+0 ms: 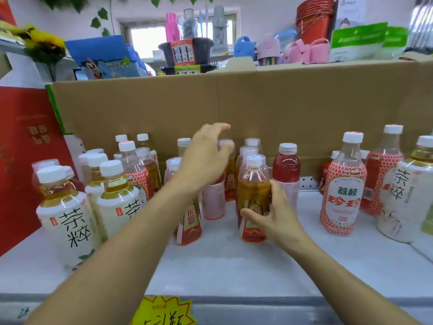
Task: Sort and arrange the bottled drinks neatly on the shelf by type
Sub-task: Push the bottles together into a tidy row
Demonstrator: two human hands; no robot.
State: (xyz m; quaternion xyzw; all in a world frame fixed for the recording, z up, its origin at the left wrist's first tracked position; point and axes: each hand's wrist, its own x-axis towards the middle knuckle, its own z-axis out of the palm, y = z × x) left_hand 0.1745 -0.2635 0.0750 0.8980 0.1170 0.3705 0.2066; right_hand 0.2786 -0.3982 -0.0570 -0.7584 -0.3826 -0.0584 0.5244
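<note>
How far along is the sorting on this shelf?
Partly done: white-label tea bottles are grouped at the left, though one patterned bottle stands among them. In hand: the right hand grips an amber bottle; the left hand reaches over the middle cluster. To do: at the right end, red-patterned bottles and a tea bottle stand mixed.

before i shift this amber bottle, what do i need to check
1. Right hand grips the amber bottle: ok, thumb and fingers curl round its label.
2. Amber bottle upright on the shelf: ok.
3. Left hand holding the rear bottle: cannot tell, blurred.
4. Bare shelf in front to move across: ok.
5. Types grouped: not ok, a white tea bottle stands at the left and another at the right.
</note>
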